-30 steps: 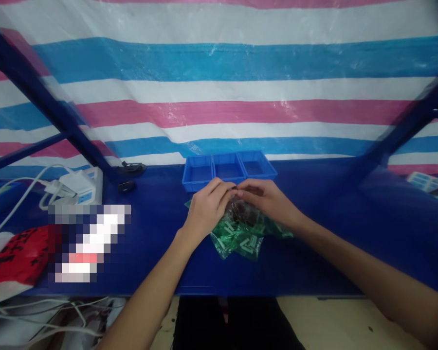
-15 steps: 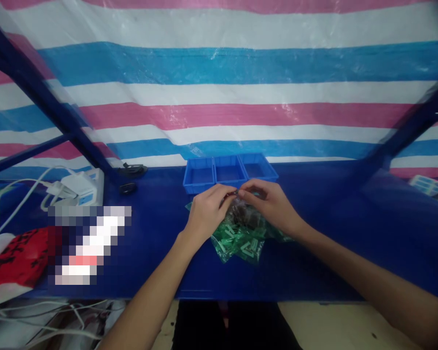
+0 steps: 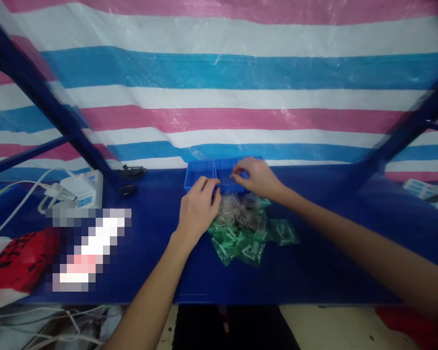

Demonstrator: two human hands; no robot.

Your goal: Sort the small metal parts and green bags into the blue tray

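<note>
A heap of small clear and green plastic packets (image 3: pixel 246 231) lies on the blue table (image 3: pixel 332 243) in front of me. My left hand (image 3: pixel 197 209) rests at the heap's left edge, fingers curled together at the front rim of the blue three-compartment tray (image 3: pixel 200 172). My right hand (image 3: pixel 255 176) reaches over the tray's middle and right compartments, with thumb and fingers pinched on something too small to make out. The right compartment is hidden behind that hand.
A white power strip (image 3: pixel 80 187) with plugs and cables sits at the left. A red and white bag (image 3: pixel 10 265) lies at the near left corner. Small black parts (image 3: pixel 129 177) lie left of the tray. A striped tarp (image 3: pixel 219 87) hangs behind.
My right hand has left the heap and moved forward over the tray. My left hand shifted slightly forward to the tray's rim. The hands, which were together over the packets, are now apart.
</note>
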